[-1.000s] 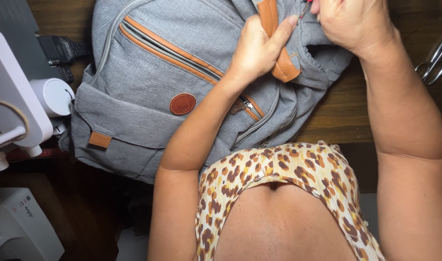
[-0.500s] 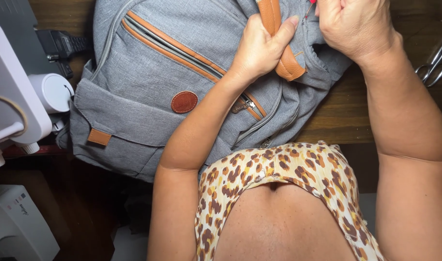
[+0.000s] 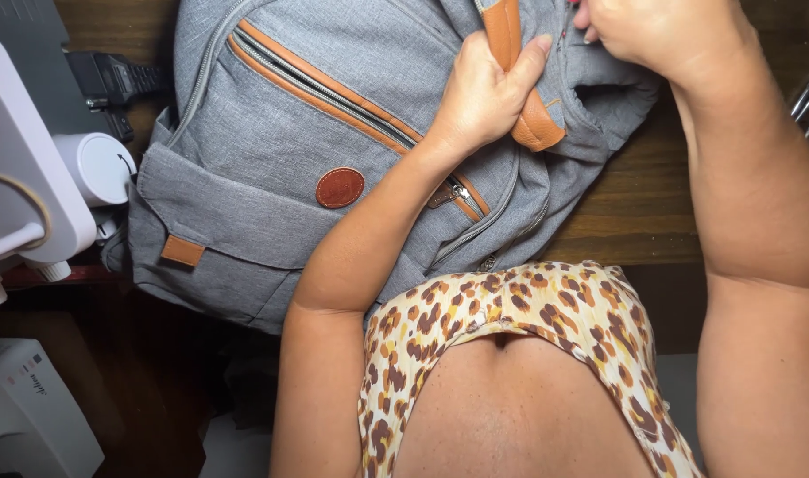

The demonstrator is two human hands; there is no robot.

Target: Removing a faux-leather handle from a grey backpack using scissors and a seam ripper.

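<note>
Fingers of the left hand [image 3: 479, 97] wrap closed around the tan strap [image 3: 521, 80] of the grey backpack [image 3: 333, 133] lying on the wooden table [image 3: 634, 212], while the right hand [image 3: 661, 31], just beside them, pinches the fabric, so a hard pull could drag the backpack against the white machine [image 3: 15, 168].

backpack [image 3: 333, 115] shifted slightly right, thumb raised

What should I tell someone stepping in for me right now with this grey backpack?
Left hand: clasped on the tan leather strap of the grey fabric backpack.
Right hand: gripping the bag's grey fabric at the top edge.
The backpack lies flat on the dark wooden table, front up.
Done: front zipper looks closed.
Left: can't tell from this view; the spot under the right hand is hidden.
</note>
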